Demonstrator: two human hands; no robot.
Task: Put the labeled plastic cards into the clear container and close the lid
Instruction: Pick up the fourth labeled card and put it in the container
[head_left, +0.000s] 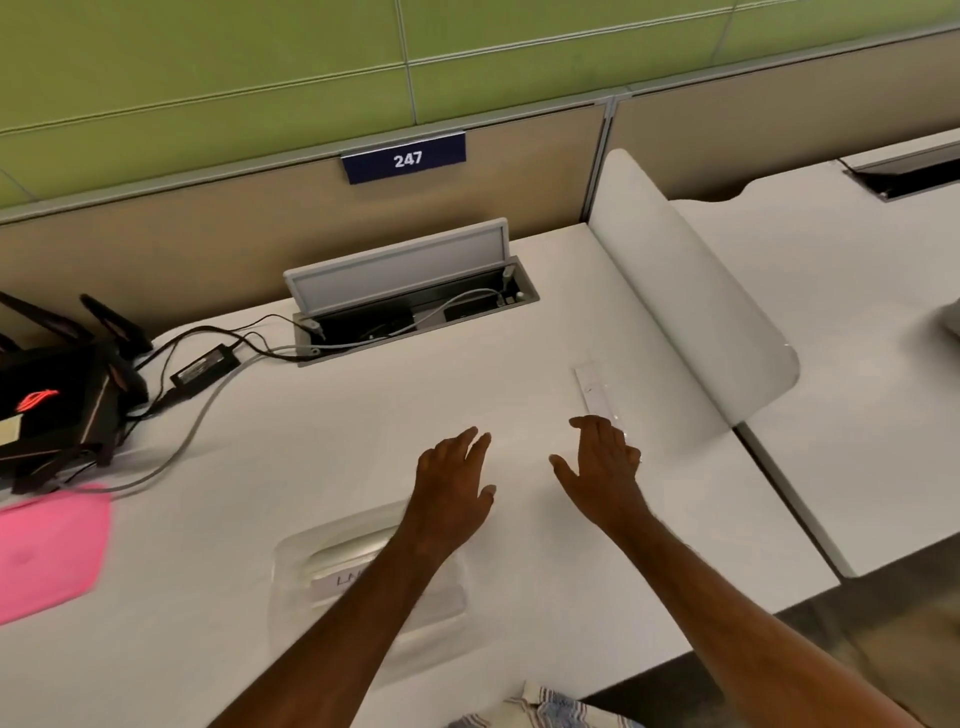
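From the head view, the likeliest slip is a missed card: the narrow, pale, near-transparent plastic strip (595, 387) barely stands out from the white desk (363, 415), so a flat card could be overlooked or skid away under a fingertip. The left forearm also crosses the clear rectangular plastic container (332, 566), which appears to hold a lettered card, and could nudge it. The left hand (457, 480) hovers, fingers spread and empty; the right hand (605, 462), also spread, holds nothing, fingertips near the strip's lower end.
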